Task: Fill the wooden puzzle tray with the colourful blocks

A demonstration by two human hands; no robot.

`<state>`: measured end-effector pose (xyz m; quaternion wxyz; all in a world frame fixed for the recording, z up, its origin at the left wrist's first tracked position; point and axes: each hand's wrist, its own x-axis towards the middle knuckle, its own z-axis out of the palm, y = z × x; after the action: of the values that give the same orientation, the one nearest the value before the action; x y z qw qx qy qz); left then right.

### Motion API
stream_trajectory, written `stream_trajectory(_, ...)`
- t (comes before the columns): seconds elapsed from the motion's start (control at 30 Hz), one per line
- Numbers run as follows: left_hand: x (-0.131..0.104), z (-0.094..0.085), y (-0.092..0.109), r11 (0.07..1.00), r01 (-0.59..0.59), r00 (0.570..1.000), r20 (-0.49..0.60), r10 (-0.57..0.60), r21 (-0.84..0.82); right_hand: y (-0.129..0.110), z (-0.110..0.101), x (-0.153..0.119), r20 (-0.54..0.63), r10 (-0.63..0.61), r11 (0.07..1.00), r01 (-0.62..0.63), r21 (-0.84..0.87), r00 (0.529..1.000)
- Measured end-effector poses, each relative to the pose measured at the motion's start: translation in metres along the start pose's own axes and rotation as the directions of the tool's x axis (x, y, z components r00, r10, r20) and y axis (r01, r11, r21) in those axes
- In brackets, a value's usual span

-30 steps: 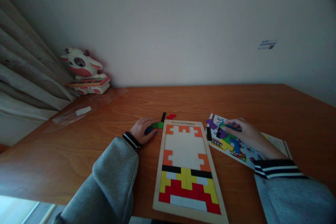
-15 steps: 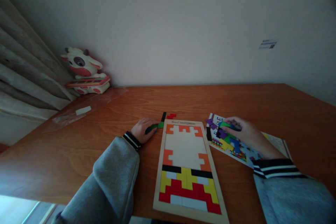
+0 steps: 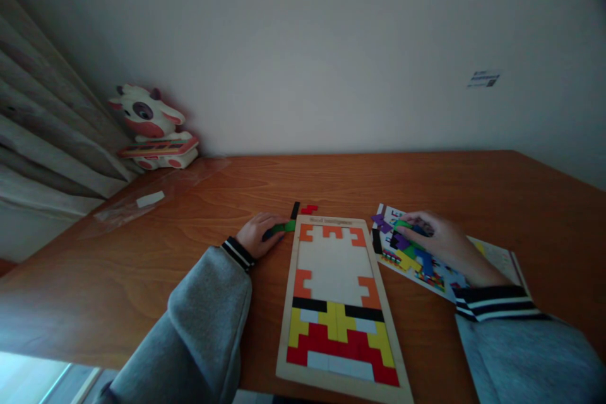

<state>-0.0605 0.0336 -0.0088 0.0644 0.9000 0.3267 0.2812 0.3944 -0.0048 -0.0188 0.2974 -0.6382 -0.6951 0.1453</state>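
One green piece [image 3: 290, 225] is lying on the table [image 3: 265, 303], its long axis running from the nearer left hand's curled fingers [image 3: 271, 219], pinch indeterminable, toward the wooden tray's [image 3: 331, 380] far-left corner.

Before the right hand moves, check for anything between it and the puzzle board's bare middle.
Nothing tall shows; only low purple pieces and a black piece lie between the right hand and the puzzle board.

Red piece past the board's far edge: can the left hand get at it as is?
Probably yes. The red piece lies uncovered on the table near the left hand; the black piece lies between, looking low enough to clear.
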Motion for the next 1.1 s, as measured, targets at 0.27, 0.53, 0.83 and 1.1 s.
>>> stream_trajectory(0.27,0.000,0.001,-0.001,1.000,-0.020,0.999,-0.031,0.019,-0.020,-0.003,0.001,0.000,-0.034,-0.002,1.000,0.002,0.022,0.999)
stream_trajectory(0.53,0.001,0.001,0.000,0.999,-0.034,0.998,-0.050,0.032,-0.033,0.001,0.002,0.000,-0.019,-0.017,1.000,0.017,0.018,1.000)
stream_trajectory(0.83,0.001,-0.002,-0.001,0.999,-0.005,0.992,-0.123,0.001,-0.037,-0.010,-0.002,-0.002,-0.075,0.042,0.998,-0.037,0.058,0.996)
stream_trajectory(1.1,0.001,0.000,0.000,0.996,0.087,0.992,-0.093,-0.088,-0.010,-0.017,-0.005,-0.004,-0.058,0.066,0.997,-0.062,0.055,0.996)
